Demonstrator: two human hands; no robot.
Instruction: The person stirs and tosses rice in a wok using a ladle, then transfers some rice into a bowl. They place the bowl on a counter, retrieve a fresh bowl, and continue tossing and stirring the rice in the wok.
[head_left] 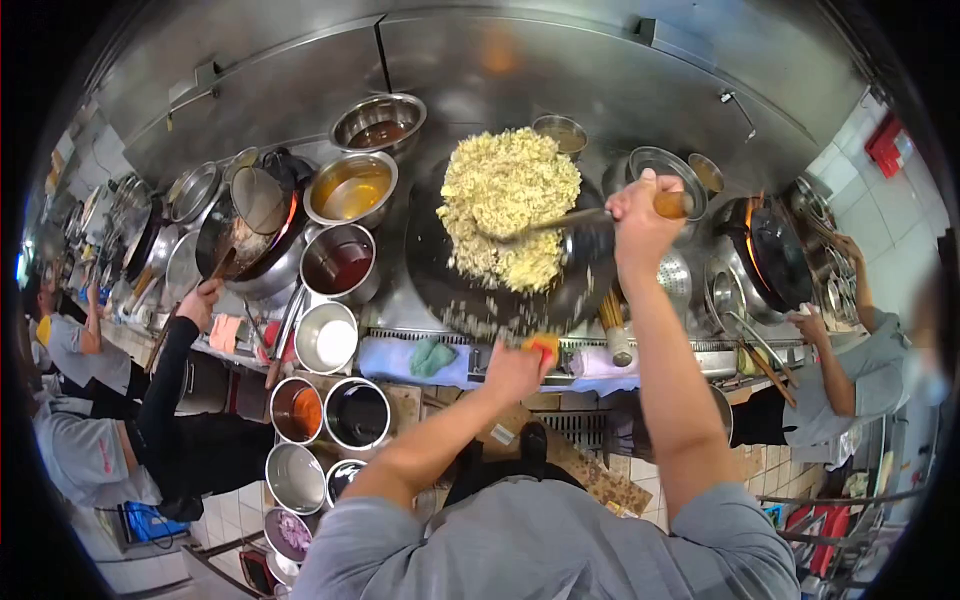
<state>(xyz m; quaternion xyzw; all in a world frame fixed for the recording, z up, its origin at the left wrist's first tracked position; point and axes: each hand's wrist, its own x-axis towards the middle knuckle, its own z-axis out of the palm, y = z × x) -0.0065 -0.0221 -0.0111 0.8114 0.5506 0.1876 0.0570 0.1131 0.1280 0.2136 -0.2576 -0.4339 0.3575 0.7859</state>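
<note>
Fried rice with yellow egg [512, 190] is heaped in a large black wok [425, 255], and loose grains are in the air near its front rim. My right hand [648, 215] is closed round the handle of a wok ladle [575, 219], whose wooden end [672, 205] sticks out past my fist. The ladle's head is in the rice and partly hidden. At the wok's near rim, my left hand [516, 372] is closed on an orange and yellow cloth [544, 345]. Whether a wok handle lies inside the cloth is hidden.
Metal bowls of sauce [352, 190] and pots [298, 410] stand left of the wok. A green cloth [432, 357] lies on the front ledge. Co-workers stand at burners on both sides: a person's hand [200, 303] at left, another person [850, 370] at right by a black wok [778, 255].
</note>
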